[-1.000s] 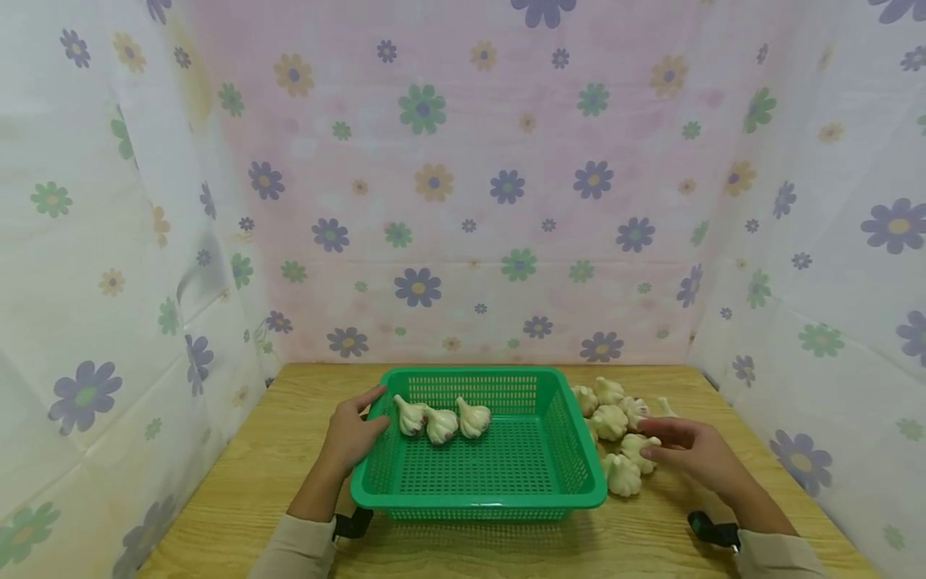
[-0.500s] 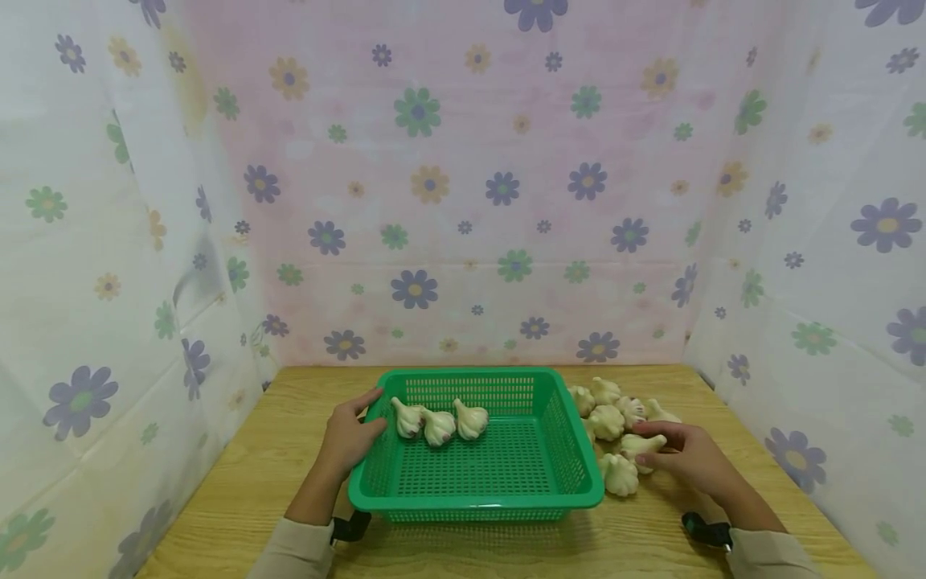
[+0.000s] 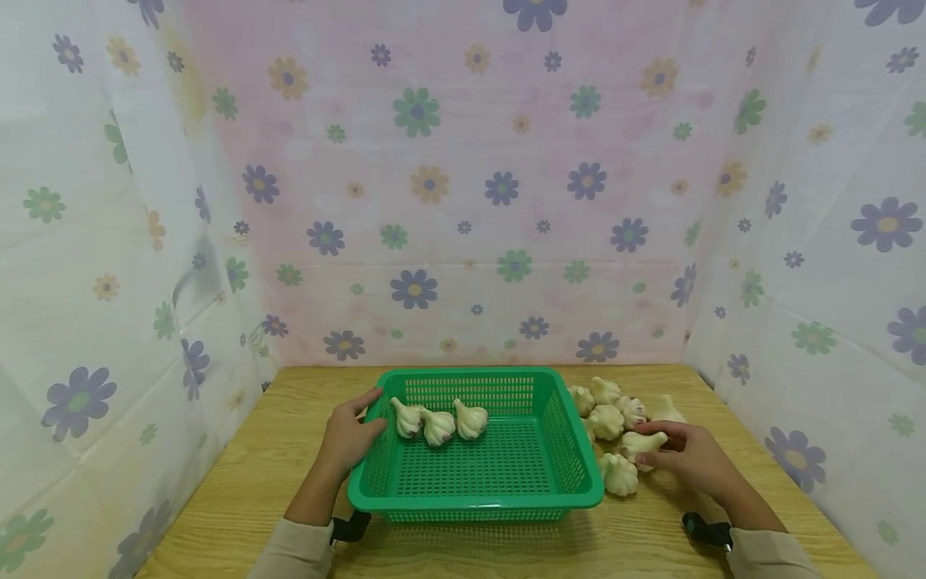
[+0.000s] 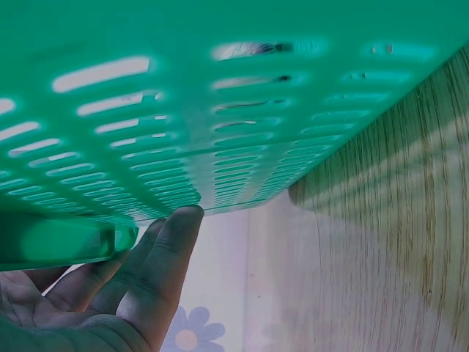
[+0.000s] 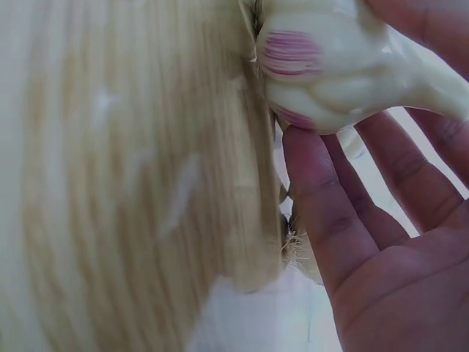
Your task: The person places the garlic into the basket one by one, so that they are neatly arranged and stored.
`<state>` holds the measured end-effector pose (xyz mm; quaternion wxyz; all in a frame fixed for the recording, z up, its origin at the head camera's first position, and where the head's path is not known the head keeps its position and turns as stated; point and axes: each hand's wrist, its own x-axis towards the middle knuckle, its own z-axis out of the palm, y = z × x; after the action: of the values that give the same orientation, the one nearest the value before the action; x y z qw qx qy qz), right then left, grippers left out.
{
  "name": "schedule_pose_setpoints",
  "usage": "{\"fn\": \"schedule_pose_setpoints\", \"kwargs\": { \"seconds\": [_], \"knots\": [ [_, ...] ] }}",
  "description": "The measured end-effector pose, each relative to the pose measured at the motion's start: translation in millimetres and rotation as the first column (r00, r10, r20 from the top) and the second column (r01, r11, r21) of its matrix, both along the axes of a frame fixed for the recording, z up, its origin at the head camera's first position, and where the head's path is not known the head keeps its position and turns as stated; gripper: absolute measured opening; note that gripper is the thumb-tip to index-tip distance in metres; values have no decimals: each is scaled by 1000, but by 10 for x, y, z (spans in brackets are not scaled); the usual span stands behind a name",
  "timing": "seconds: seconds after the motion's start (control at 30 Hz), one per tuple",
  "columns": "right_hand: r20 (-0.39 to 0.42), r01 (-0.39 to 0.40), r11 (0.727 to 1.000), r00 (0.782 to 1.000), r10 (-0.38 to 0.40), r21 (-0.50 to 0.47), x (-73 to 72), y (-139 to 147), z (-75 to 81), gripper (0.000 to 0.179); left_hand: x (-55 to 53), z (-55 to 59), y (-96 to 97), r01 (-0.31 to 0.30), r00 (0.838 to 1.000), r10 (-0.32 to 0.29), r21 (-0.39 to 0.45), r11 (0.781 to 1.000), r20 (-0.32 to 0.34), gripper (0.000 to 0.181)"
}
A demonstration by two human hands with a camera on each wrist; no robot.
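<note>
A green plastic basket (image 3: 477,503) with slotted walls sits on the table, three white garlic bulbs (image 3: 438,428) lying at its left side. At its left rim, my left hand (image 3: 349,434) holds on, thumb over the rim; in the left wrist view the fingers (image 4: 157,275) reach under it along the outer wall. Right of the basket, my right hand (image 3: 696,462) grips a garlic bulb (image 3: 642,449) between thumb and fingers. The right wrist view shows this purple-streaked bulb (image 5: 330,70) close up, its stem pointing toward the palm.
Several more garlic bulbs (image 3: 606,421) are heaped against the basket's right side, one (image 3: 620,476) nearest the front and another (image 3: 667,410) behind my right hand. Flower-print cloth (image 3: 463,201) walls the wooden table (image 3: 239,482) at back and sides.
My right fingers have closed in on the garlic bulb, and its stem has turned to point right. A bulb behind that hand has shifted. The left hand stays at the basket rim.
</note>
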<state>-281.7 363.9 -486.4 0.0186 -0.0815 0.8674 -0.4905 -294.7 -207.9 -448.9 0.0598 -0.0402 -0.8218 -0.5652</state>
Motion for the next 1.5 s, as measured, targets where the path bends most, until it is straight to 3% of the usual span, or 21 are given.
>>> {"fn": "schedule_pose_setpoints", "kwargs": {
  "seconds": [0.63, 1.3, 1.5],
  "knots": [
    [-83, 41, 998, 996, -36, 57, 32, -5, 182, 51, 5, -5, 3, -8, 1000, 8, -22, 1000, -17, 63],
    [-178, 38, 990, 984, -14, 134, -77, -35, 493, 48, 4, 5, 1, -10, 1000, 9, -22, 1000, -15, 63],
    [-200, 4, 992, 980, 22, 128, -120, -63, 575, 47, 9, -6, -3, -5, 1000, 5, -20, 1000, -19, 63]
  ]
}}
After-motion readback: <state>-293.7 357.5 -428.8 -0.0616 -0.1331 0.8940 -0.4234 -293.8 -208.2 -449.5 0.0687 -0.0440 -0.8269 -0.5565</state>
